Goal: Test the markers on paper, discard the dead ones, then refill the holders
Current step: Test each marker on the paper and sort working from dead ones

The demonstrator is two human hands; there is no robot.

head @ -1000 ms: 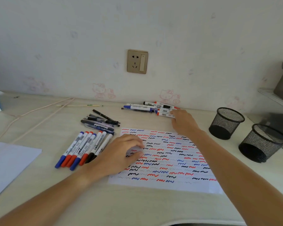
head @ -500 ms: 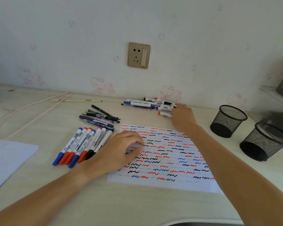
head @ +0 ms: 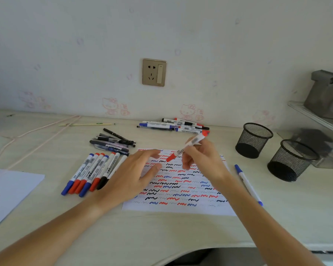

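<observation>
Red marker (head: 186, 146), still capped, is pinched in the right hand (head: 202, 160) and tilts above the far edge of the scribbled paper (head: 181, 206). Left hand (head: 131, 175) rests on the paper's left edge, fingers relaxed, holding nothing. Two mesh holders (head: 253, 140) stand near the desk's right edge.

A pale wall (head: 219, 45) with faint pink cartoon stickers (head: 114, 106) and a brass-coloured socket (head: 154, 72) backs the light wooden desk (head: 161, 231).
</observation>
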